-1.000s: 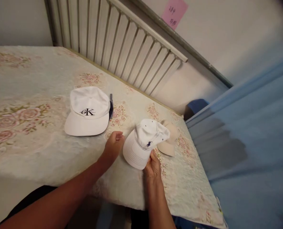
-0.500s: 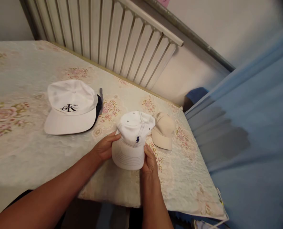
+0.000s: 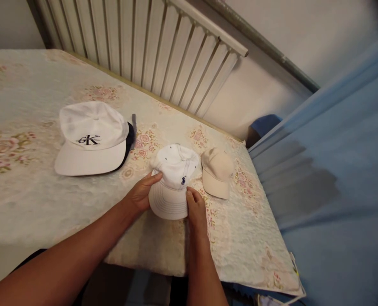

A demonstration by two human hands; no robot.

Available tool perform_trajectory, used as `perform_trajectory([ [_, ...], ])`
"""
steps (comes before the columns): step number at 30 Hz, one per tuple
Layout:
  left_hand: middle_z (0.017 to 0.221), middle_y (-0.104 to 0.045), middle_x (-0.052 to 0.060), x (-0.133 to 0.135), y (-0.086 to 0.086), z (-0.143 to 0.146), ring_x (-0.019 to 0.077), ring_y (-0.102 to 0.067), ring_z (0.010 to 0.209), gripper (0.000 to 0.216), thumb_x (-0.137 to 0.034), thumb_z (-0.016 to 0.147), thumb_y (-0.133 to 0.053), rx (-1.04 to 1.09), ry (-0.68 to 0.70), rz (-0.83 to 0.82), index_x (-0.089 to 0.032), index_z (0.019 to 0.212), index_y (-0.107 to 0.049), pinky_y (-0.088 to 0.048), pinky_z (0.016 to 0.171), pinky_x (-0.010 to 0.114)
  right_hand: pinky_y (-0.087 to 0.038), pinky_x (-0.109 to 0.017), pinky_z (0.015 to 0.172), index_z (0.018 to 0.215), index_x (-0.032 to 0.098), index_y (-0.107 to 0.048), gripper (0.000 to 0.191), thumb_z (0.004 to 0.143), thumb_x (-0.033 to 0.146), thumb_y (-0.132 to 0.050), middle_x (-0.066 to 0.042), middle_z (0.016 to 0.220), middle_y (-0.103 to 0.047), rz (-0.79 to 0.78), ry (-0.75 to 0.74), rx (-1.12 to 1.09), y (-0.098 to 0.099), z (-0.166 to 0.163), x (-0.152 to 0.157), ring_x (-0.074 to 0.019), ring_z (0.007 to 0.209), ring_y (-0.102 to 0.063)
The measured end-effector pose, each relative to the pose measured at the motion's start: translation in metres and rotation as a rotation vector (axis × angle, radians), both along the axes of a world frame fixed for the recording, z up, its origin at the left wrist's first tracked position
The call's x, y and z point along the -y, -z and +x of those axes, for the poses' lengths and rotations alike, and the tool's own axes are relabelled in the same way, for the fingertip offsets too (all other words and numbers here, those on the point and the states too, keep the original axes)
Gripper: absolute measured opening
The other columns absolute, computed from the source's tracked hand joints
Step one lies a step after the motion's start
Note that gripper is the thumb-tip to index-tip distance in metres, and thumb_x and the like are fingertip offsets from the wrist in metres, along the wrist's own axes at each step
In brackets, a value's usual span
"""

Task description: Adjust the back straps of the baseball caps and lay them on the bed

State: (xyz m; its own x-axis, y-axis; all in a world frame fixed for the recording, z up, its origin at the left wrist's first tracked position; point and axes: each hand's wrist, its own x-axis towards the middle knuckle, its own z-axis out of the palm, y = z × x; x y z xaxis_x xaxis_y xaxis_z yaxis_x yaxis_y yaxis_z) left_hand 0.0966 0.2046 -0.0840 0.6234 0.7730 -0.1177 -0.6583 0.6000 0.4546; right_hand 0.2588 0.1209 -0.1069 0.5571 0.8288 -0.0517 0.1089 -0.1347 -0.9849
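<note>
We see a table under a floral tablecloth [image 3: 32, 204], white slatted radiator [image 3: 150, 46] behind it, blue curtain [image 3: 335, 191] on the right. View has swung a bit left and down versus a second ago; the pink note on the wall is out of frame now.

Far left: white cap with dark lettering [image 3: 91, 138], lying on top of a dark cap [image 3: 130, 138] of which only the edge shows. Both unchanged on the cloth.

Centre, near the front edge: small white cap with navy logo [image 3: 174, 180], flat on the cloth, brim towards us. A second ago it is tilted and only the right hand is on it; now it is squared up and set down, just beside the beige cap [image 3: 217, 172], not clearly touching it.

Our left hand [image 3: 142, 193] has moved in from open cloth and grips the left side of the brim, thumb on top. Our right hand [image 3: 195, 208] grips the right side of the brim, fingers curled over the edge. Both hands are closed on the same cap.
</note>
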Motion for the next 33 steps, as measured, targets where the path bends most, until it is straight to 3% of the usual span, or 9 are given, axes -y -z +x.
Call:
perform_trajectory([
  [4, 0.109, -0.074, 0.013, 0.000, -0.002, -0.001, 0.0280, -0.071, 0.095, 0.053, -0.015, 0.083, -0.064, -0.040, -0.055, -0.011, -0.015, 0.134, -0.052, -0.055, 0.090, 0.043, -0.049, -0.033, 0.093, 0.111, 0.017, -0.069, 0.038, 0.076, 0.032, -0.068, -0.007, 0.108, -0.073, 0.008, -0.081, 0.047, -0.010, -0.012, 0.001, -0.0224, 0.102, -0.065],
  [10, 0.100, -0.076, 0.010, 0.000, -0.003, -0.002, 0.0264, -0.072, 0.093, 0.045, -0.021, 0.084, -0.065, -0.110, -0.161, -0.043, -0.015, 0.128, -0.056, -0.056, 0.088, 0.040, -0.041, -0.040, 0.107, 0.128, 0.019, -0.060, 0.062, 0.070, 0.032, -0.077, -0.009, 0.129, -0.063, 0.061, -0.143, 0.190, -0.003, -0.023, 0.002, -0.0270, 0.119, -0.057],
  [15, 0.102, -0.076, 0.012, -0.004, -0.001, -0.001, 0.0272, -0.071, 0.094, 0.042, -0.029, 0.086, -0.065, -0.101, -0.202, -0.026, -0.013, 0.124, -0.060, -0.057, 0.087, 0.039, -0.038, -0.042, 0.110, 0.127, 0.019, -0.061, 0.065, 0.066, 0.031, -0.080, -0.010, 0.130, -0.062, 0.102, -0.158, 0.249, -0.007, -0.030, 0.004, -0.0291, 0.122, -0.055],
  [20, 0.102, -0.076, 0.010, -0.006, 0.000, -0.002, 0.0254, -0.072, 0.093, 0.039, -0.028, 0.086, -0.065, -0.088, -0.239, -0.022, -0.014, 0.122, -0.061, -0.057, 0.086, 0.038, -0.033, -0.044, 0.113, 0.131, 0.020, -0.058, 0.073, 0.063, 0.030, -0.082, -0.010, 0.135, -0.059, 0.139, -0.207, 0.285, -0.010, -0.034, 0.006, -0.0298, 0.128, -0.050],
  [26, 0.106, -0.074, 0.010, -0.008, -0.002, -0.004, 0.0248, -0.071, 0.094, 0.044, -0.023, 0.083, -0.068, -0.033, -0.224, 0.005, -0.015, 0.125, -0.058, -0.056, 0.087, 0.039, -0.032, -0.045, 0.113, 0.130, 0.022, -0.058, 0.072, 0.063, 0.033, -0.082, -0.009, 0.136, -0.059, 0.156, -0.224, 0.262, -0.010, -0.034, 0.006, -0.0296, 0.128, -0.049],
  [30, 0.103, -0.075, 0.009, -0.010, -0.004, -0.007, 0.0236, -0.072, 0.090, 0.040, -0.019, 0.084, -0.067, -0.020, -0.226, -0.008, -0.015, 0.122, -0.059, -0.056, 0.088, 0.039, -0.033, -0.046, 0.112, 0.128, 0.021, -0.058, 0.068, 0.065, 0.036, -0.081, -0.011, 0.135, -0.058, 0.176, -0.202, 0.389, -0.014, -0.037, 0.008, -0.0297, 0.127, -0.049],
  [33, 0.101, -0.075, 0.008, -0.011, -0.004, -0.008, 0.0235, -0.072, 0.090, 0.039, -0.016, 0.083, -0.067, -0.025, -0.250, -0.039, -0.015, 0.121, -0.058, -0.056, 0.088, 0.040, -0.041, -0.043, 0.102, 0.109, 0.021, -0.066, 0.040, 0.073, 0.036, -0.075, -0.011, 0.114, -0.067, 0.262, -0.050, 0.497, -0.018, -0.042, 0.016, -0.0269, 0.110, -0.057],
])
